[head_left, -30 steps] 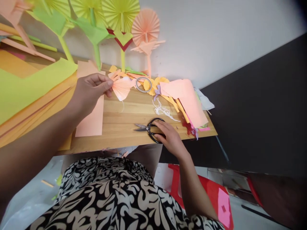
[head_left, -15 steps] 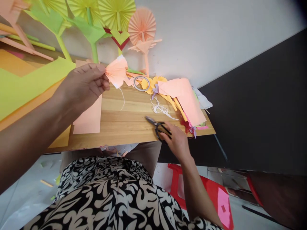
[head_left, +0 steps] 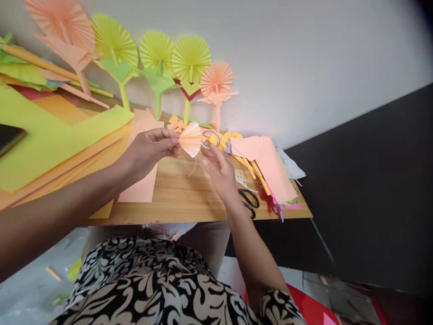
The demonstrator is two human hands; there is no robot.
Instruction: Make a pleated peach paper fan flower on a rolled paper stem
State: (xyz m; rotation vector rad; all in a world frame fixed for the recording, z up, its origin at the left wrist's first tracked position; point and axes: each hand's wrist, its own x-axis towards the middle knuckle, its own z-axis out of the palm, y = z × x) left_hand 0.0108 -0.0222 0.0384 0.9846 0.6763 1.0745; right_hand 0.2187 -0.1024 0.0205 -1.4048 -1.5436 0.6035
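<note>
My left hand [head_left: 155,145] pinches the narrow end of a pleated peach paper fan [head_left: 191,139], holding it above the table. A white thread hangs from the fan's lower edge. Close to the fan's right side is my right hand [head_left: 219,170], its fingers apart and nothing seen in them. A pair of scissors [head_left: 249,198] with black handles lies by my right forearm, the blades hidden behind it. Behind my right fingertips is a grey tape ring [head_left: 211,135]. A tangle of white string [head_left: 244,180] rests to the right.
Several pleated paper flowers [head_left: 191,58] lean against the wall. Yellow-green and orange paper sheets [head_left: 64,144] cover the table's left side, with a dark phone-like object [head_left: 10,137] on top. Peach paper [head_left: 265,158] and yellow paper rolls lie at right. A black panel [head_left: 365,189] stands beyond the table's right edge.
My right hand has left the scissors on the table and moved up beside the fan. My left hand still holds the fan. The camera view has shifted.
</note>
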